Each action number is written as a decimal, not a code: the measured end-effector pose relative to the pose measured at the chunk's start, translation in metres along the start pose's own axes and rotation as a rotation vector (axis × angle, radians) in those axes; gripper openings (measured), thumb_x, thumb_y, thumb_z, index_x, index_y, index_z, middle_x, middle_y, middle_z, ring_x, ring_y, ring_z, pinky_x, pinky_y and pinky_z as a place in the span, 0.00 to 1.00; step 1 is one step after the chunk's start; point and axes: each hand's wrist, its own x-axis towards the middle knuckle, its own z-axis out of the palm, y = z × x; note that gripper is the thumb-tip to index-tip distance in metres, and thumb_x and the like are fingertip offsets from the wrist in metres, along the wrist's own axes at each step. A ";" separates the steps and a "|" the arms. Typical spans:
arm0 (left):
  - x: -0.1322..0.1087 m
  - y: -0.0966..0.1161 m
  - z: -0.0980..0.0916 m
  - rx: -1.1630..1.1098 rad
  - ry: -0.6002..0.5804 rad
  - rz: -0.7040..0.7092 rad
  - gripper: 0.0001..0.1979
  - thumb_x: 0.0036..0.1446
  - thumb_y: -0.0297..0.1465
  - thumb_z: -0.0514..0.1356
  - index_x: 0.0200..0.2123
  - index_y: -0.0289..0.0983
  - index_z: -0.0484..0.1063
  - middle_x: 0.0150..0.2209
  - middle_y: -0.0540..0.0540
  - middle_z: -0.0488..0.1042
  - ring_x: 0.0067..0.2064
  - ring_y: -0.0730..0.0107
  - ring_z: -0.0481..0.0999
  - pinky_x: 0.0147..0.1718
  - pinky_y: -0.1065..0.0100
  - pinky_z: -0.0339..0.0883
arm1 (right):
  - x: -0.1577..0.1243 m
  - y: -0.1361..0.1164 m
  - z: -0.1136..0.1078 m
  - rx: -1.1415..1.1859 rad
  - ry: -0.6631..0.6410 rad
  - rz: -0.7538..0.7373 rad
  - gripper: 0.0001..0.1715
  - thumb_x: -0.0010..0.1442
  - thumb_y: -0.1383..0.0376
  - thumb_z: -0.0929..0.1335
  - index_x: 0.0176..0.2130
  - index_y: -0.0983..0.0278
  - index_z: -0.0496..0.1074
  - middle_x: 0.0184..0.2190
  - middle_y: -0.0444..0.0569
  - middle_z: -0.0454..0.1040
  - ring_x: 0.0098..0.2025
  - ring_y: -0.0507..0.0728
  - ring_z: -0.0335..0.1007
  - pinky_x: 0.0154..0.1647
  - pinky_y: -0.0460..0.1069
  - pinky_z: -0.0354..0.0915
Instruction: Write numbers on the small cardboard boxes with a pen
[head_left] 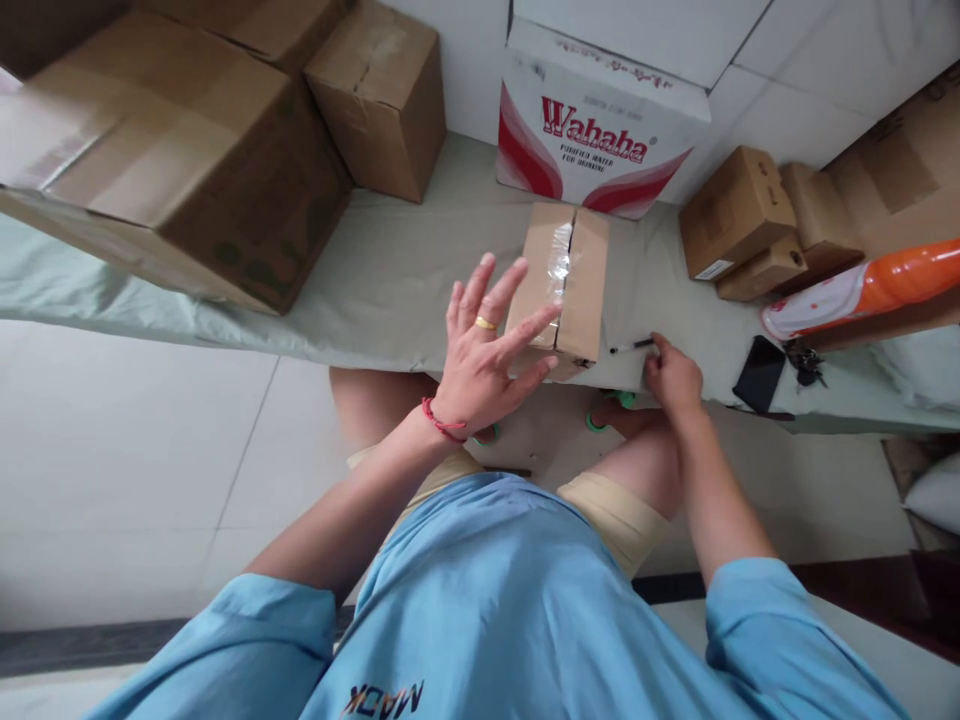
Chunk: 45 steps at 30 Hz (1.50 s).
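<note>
The left hand (480, 365) covers the near corner of the taped box (574, 270); the right hand (675, 380) hides one end of the pen (630, 347); the big carton (172, 150) and orange bottle (862, 290) run off the edges; dark clutter (804, 362) by the phone (759, 372) is perhaps keys.

The person wears a light blue shirt (495, 590), beige shorts (619, 512), red bracelet (442, 426) and gold ring (485, 323) on the left grip (484, 365).

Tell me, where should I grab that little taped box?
Take the small cardboard box by its two long plain sides, reaching down from above. It lies flat and narrow near the edge of the table, and the shiny tape along its top is probably slippery.
</note>
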 end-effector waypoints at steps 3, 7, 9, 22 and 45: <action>0.011 -0.003 0.007 -0.056 -0.116 0.041 0.20 0.72 0.43 0.65 0.64 0.51 0.78 0.75 0.44 0.69 0.80 0.40 0.57 0.77 0.29 0.43 | 0.011 -0.001 -0.005 -0.136 -0.101 -0.090 0.32 0.73 0.63 0.60 0.71 0.60 0.74 0.54 0.62 0.84 0.48 0.67 0.81 0.45 0.55 0.68; 0.019 -0.019 0.023 -0.222 -0.212 0.062 0.21 0.72 0.45 0.64 0.61 0.43 0.81 0.69 0.39 0.76 0.76 0.44 0.66 0.73 0.39 0.64 | 0.020 -0.005 -0.010 -0.241 -0.142 -0.133 0.27 0.72 0.63 0.62 0.63 0.63 0.78 0.47 0.63 0.85 0.45 0.67 0.82 0.42 0.54 0.65; 0.020 -0.024 0.028 -0.255 -0.195 0.068 0.21 0.72 0.45 0.65 0.61 0.41 0.82 0.67 0.38 0.77 0.75 0.44 0.67 0.72 0.40 0.67 | 0.021 -0.003 -0.012 -0.252 -0.134 -0.136 0.23 0.70 0.62 0.65 0.58 0.65 0.80 0.40 0.62 0.85 0.41 0.66 0.81 0.40 0.53 0.64; 0.024 -0.012 0.034 -0.249 -0.166 -0.019 0.17 0.69 0.41 0.68 0.57 0.42 0.83 0.65 0.39 0.78 0.74 0.46 0.69 0.73 0.41 0.65 | -0.110 -0.059 -0.011 1.115 0.502 -0.167 0.06 0.67 0.58 0.65 0.38 0.57 0.64 0.24 0.38 0.64 0.21 0.51 0.61 0.24 0.47 0.60; 0.026 -0.009 0.032 -0.211 -0.175 -0.067 0.16 0.66 0.40 0.69 0.54 0.42 0.85 0.64 0.41 0.80 0.73 0.47 0.70 0.72 0.42 0.66 | -0.100 -0.109 -0.012 0.820 0.618 -0.446 0.09 0.73 0.57 0.69 0.47 0.57 0.76 0.37 0.49 0.84 0.35 0.57 0.83 0.39 0.52 0.80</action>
